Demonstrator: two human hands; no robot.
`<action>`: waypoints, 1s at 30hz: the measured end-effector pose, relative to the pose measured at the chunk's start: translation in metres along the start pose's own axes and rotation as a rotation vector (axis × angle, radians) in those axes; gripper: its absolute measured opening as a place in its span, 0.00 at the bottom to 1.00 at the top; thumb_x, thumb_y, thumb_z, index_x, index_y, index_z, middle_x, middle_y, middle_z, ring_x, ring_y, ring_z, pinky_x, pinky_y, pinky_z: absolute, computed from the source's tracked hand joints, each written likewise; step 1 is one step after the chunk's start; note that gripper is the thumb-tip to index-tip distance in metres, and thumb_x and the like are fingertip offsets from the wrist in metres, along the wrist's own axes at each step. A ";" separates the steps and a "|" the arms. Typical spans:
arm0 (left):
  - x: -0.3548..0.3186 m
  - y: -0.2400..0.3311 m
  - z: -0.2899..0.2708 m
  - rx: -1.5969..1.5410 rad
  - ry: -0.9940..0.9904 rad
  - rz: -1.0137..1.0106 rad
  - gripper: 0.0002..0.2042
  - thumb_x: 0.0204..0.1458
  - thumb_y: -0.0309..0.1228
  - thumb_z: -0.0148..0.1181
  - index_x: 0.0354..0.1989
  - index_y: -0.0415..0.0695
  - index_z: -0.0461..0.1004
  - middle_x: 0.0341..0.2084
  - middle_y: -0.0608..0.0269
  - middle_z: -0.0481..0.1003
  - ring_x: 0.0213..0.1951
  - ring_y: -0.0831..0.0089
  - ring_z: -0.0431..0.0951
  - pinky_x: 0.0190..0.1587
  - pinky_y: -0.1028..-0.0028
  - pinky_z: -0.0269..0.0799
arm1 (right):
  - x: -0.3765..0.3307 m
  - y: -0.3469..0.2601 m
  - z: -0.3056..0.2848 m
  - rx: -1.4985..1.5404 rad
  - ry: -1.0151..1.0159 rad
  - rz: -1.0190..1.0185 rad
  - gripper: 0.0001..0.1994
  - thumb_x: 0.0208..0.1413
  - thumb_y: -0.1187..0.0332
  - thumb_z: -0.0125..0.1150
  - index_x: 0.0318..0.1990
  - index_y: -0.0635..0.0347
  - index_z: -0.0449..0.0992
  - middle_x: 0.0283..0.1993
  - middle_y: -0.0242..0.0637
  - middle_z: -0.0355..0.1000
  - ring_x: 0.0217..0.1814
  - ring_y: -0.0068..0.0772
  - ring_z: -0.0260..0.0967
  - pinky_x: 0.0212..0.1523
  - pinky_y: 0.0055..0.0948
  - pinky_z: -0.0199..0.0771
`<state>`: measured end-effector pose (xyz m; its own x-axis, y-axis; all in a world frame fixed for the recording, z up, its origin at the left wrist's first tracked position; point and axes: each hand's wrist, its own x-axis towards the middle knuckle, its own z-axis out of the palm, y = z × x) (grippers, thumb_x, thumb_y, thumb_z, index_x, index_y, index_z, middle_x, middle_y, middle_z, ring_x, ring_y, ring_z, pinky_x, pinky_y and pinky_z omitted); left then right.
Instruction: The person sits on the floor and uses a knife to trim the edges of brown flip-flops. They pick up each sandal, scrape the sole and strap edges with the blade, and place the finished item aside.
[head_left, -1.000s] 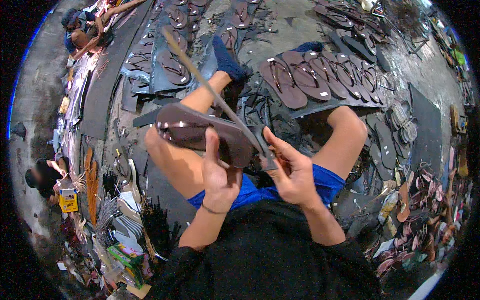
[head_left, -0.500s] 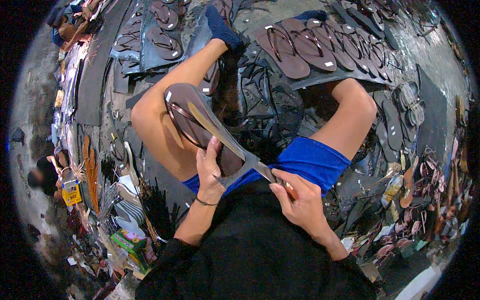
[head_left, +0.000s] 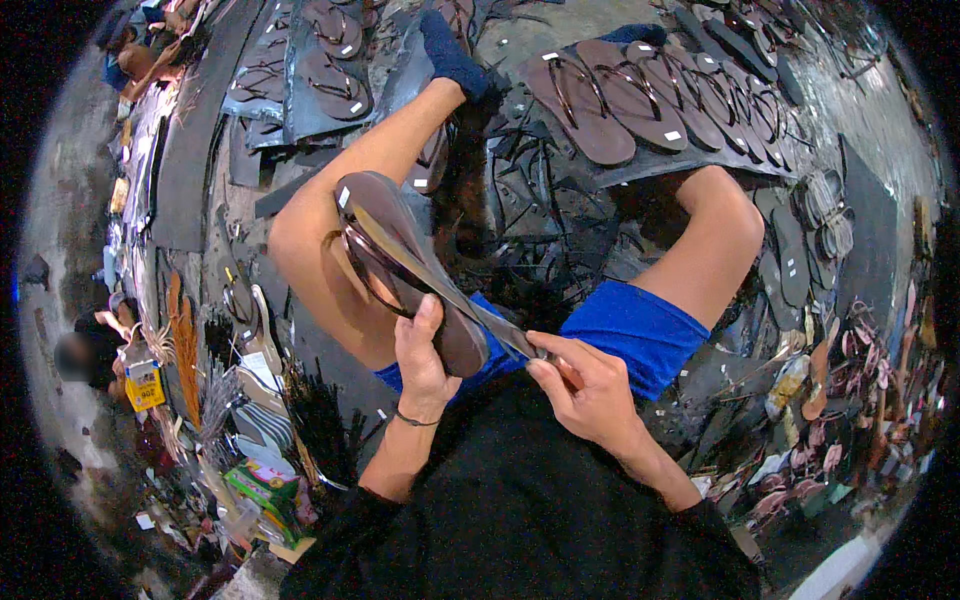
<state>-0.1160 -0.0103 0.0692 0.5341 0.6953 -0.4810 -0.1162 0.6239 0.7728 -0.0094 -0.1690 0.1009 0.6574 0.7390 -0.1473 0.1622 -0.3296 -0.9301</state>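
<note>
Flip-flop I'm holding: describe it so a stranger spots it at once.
Right of the left knee, the left hand's grip holds a brown flip-flop. It has a glossy strap and white label near the toe. Similar flip-flops lie in rows; this one is held.

We are observing a grey floor [head_left: 830, 115] that is carrying all items. At upper right, a dark sheet [head_left: 648, 165] is lying on it, supporting a row of brown sandals [head_left: 583, 115]. Black offcuts [head_left: 525, 190] are lying scattered at centre. We are seeing dark slippers [head_left: 785, 260] resting at right and a long dark strip [head_left: 185, 180] extending along the left.
</note>
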 end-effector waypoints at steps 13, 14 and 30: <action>-0.012 -0.002 -0.004 0.051 -0.054 0.031 0.16 0.60 0.41 0.51 0.47 0.41 0.70 0.36 0.62 0.75 0.38 0.75 0.77 0.40 0.73 0.74 | 0.091 0.015 0.035 0.086 0.143 -0.046 0.15 0.56 0.63 0.61 0.46 0.63 0.76 0.31 0.41 0.76 0.27 0.29 0.72 0.30 0.28 0.72; -0.008 -0.003 -0.002 0.071 -0.006 0.028 0.16 0.60 0.40 0.51 0.48 0.40 0.70 0.37 0.62 0.75 0.39 0.74 0.76 0.42 0.73 0.74 | 0.095 0.018 0.030 0.197 0.074 0.030 0.14 0.58 0.66 0.60 0.47 0.66 0.75 0.30 0.36 0.76 0.25 0.20 0.68 0.27 0.23 0.70; 0.164 -0.063 0.132 0.116 -0.249 -0.444 0.28 0.54 0.50 0.58 0.55 0.44 0.65 0.49 0.57 0.68 0.47 0.65 0.71 0.41 0.63 0.76 | 0.177 -0.003 -0.133 0.738 0.438 0.061 0.23 0.59 0.52 0.55 0.49 0.64 0.68 0.35 0.36 0.73 0.23 0.19 0.62 0.23 0.23 0.66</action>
<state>0.0896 0.0176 -0.0034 0.6953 0.2579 -0.6708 0.2530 0.7858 0.5644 0.2042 -0.1151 0.1221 0.8989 0.3887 -0.2023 -0.3029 0.2177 -0.9278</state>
